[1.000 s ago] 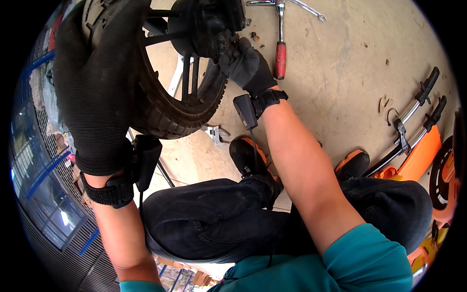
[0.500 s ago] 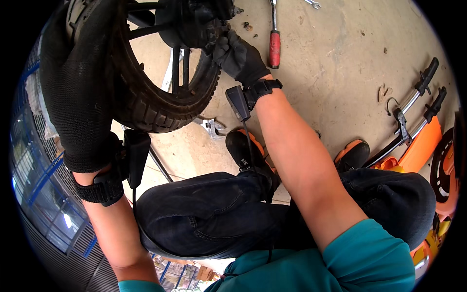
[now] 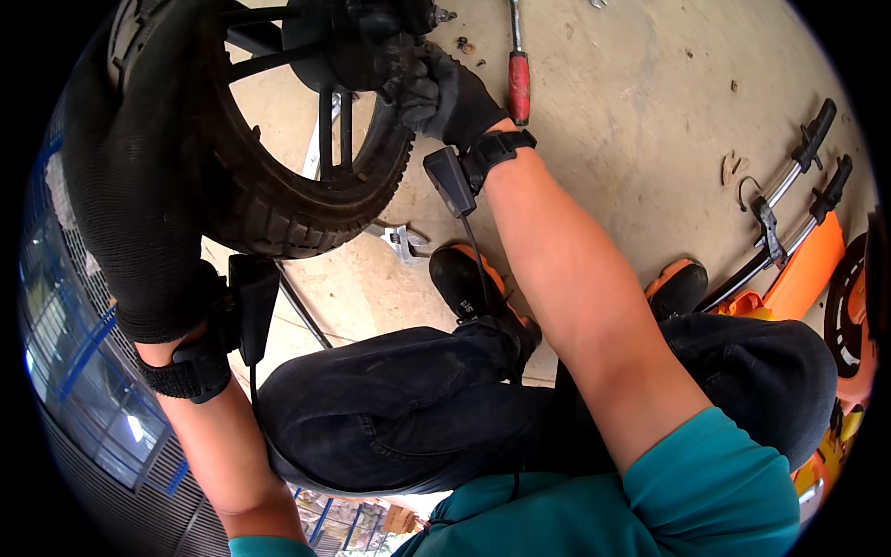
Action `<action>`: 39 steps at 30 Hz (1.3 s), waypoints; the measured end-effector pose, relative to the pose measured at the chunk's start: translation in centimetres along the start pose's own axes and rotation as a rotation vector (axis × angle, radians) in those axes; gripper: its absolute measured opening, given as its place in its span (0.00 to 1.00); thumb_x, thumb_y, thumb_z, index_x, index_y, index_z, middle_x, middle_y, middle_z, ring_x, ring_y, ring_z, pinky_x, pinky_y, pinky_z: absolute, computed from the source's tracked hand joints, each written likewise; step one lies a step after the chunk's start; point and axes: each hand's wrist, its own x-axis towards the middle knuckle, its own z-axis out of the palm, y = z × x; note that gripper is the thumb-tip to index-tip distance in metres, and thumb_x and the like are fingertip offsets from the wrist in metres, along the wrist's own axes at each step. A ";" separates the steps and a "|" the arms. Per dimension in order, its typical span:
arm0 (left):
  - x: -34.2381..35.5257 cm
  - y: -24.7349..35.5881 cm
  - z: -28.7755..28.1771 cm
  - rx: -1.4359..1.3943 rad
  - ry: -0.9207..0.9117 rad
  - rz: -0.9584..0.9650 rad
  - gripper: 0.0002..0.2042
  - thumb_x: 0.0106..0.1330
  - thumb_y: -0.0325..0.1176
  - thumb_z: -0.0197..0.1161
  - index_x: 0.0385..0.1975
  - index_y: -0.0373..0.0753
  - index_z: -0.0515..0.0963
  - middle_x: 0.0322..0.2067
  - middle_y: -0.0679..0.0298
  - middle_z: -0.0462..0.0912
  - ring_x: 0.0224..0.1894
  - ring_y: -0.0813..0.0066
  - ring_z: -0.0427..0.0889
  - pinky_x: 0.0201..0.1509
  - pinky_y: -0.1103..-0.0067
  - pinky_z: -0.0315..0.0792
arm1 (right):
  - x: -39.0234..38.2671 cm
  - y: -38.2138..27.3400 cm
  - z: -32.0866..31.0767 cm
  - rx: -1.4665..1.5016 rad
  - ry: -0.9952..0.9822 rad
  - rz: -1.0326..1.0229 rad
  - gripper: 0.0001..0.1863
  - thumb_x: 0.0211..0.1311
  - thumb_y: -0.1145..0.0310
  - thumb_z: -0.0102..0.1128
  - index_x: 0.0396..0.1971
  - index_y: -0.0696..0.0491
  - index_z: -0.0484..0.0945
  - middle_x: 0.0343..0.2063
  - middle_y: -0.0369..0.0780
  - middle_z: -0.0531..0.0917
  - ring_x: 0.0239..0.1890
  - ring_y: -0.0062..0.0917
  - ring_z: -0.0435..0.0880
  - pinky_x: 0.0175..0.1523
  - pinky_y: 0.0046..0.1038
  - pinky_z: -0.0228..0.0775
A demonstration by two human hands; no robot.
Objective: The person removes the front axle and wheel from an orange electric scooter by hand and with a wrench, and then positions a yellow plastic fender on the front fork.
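Honestly, the bit that'd worry me is the wheel (image 3: 288, 223), sitting upper left of the frame with its chunky black tyre and dark hub (image 3: 311, 46). Left hand (image 3: 139, 158), black glove, is at the far upper left, spread over the tyre, but the fingertips run out of sight, so I can't tell how firmly it's gripping. Right hand (image 3: 455, 97), also gloved, is up at top centre with its fingers bunched narrow against the side of the hub. Can't make out if it's pinching anything; it's all black on black.

So, what could go wrong? If that left hand gets lazy, I reckon the wheel could roll or twist and nip the right fingers against the hub. Gloves that thick could also fumble anything tiny, and a few small dark bits (image 3: 464, 45) on the floor near the top edge look easy to kick away or mix up. There's a red-handled tool (image 3: 519, 88) just right of the right hand and an adjustable wrench (image 3: 403, 243) near the tyre's lower edge, by a shoe (image 3: 464, 280), so a careless foot might knock that.
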 end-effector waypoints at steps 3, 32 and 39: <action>0.1 -0.5 -0.2 0.078 0.005 0.051 0.23 0.69 0.26 0.62 0.64 0.43 0.73 0.61 0.55 0.75 0.59 0.59 0.80 0.56 0.71 0.81 | 0.0 0.6 -0.1 0.032 0.197 -0.130 0.20 0.76 0.50 0.48 0.42 0.52 0.78 0.25 0.32 0.75 0.26 0.18 0.72 0.29 0.23 0.67; 0.8 0.0 0.3 -0.039 0.010 0.061 0.21 0.72 0.30 0.60 0.64 0.40 0.71 0.59 0.55 0.78 0.57 0.62 0.82 0.53 0.75 0.81 | 0.3 1.6 0.0 -0.193 0.237 -0.305 0.17 0.79 0.60 0.42 0.51 0.57 0.73 0.34 0.35 0.77 0.33 0.16 0.77 0.35 0.18 0.76; 1.3 0.3 0.3 0.078 0.019 0.128 0.22 0.70 0.26 0.60 0.64 0.40 0.72 0.58 0.52 0.77 0.57 0.60 0.82 0.53 0.74 0.81 | 1.0 -0.3 -2.8 -0.080 -0.189 -0.085 0.20 0.79 0.53 0.42 0.47 0.55 0.74 0.36 0.37 0.80 0.29 0.17 0.74 0.31 0.20 0.71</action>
